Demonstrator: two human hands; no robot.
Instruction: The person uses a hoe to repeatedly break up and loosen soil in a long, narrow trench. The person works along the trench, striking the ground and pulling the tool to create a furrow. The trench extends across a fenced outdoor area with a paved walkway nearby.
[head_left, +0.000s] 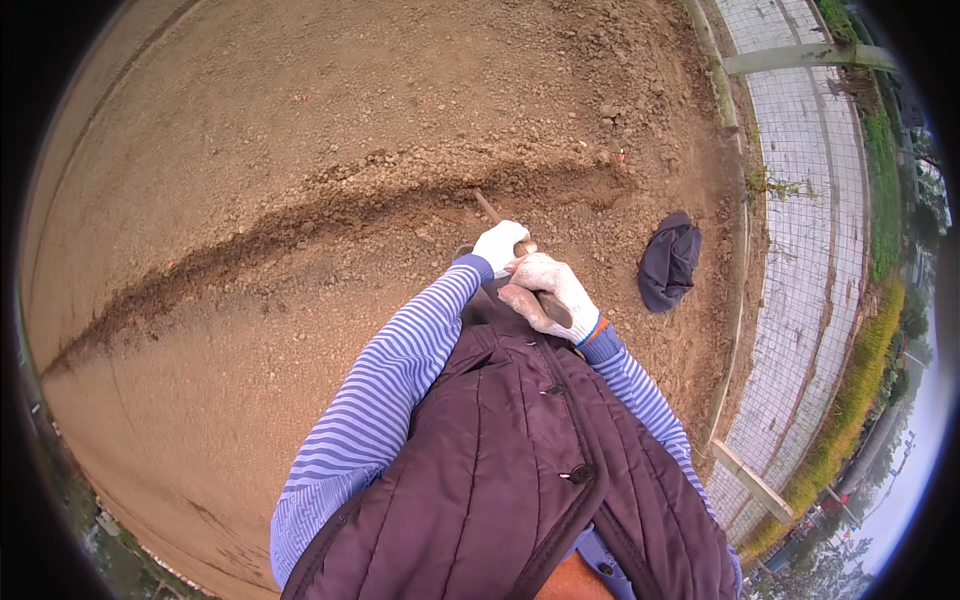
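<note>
Both my hands wear pale work gloves and grip one wooden tool handle (487, 205) in front of my waist. My left hand (501, 246) is closed around it, farther from my body. Nearer the vest, my right hand (551, 294) holds the handle's rounded end. The handle slants away towards a shallow furrow (375, 206) in the brown soil. The tool's head cannot be made out. A quilted dark vest (510, 465) covers my front, and striped sleeves cover both arms.
A dark crumpled cloth garment (670, 262) lies on the soil to the right. Beyond it runs a timber edge (735, 300), then a strip under wire mesh (787, 262) with a post (810, 58) across it. Loose clods (619, 105) lie at the upper right.
</note>
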